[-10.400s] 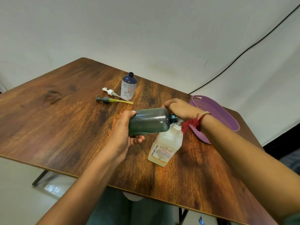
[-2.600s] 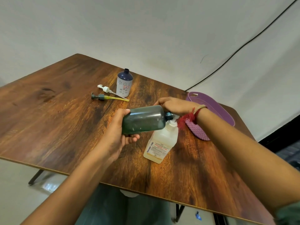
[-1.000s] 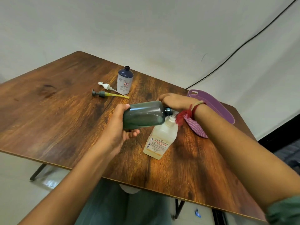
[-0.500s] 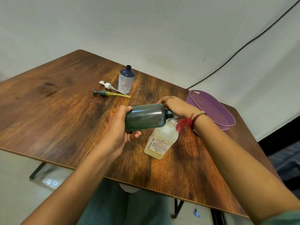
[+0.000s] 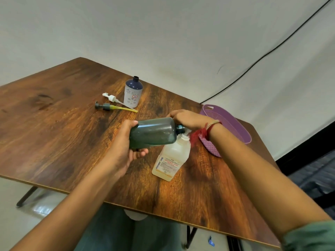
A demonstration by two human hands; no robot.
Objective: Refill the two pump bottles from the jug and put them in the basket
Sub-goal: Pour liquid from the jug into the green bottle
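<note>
Watching through the head camera, I saw the left hand [image 5: 126,149] wrapped firmly round the base of the dark green bottle [image 5: 154,132], which it held on its side above the table [image 5: 54,133], neck pointing right. That neck sat right at the mouth of the jug [image 5: 170,160], which stood upright on the wood just beneath, label facing me. The right hand [image 5: 188,118] was curled over the spot where the two openings met; I could not tell whether its fingers closed on the jug's neck or the bottle's. A red thread [image 5: 199,133] hung from that wrist. Behind the wrist, at the table's right edge, lay the purple basket [image 5: 228,122], with neither bottle in it. Farther back stood the blue-and-white bottle [image 5: 133,93], upright and uncapped. Just left of it lay the white pump [image 5: 111,97] and the dark pump with its yellow tube [image 5: 108,107], both flat on the table.
</note>
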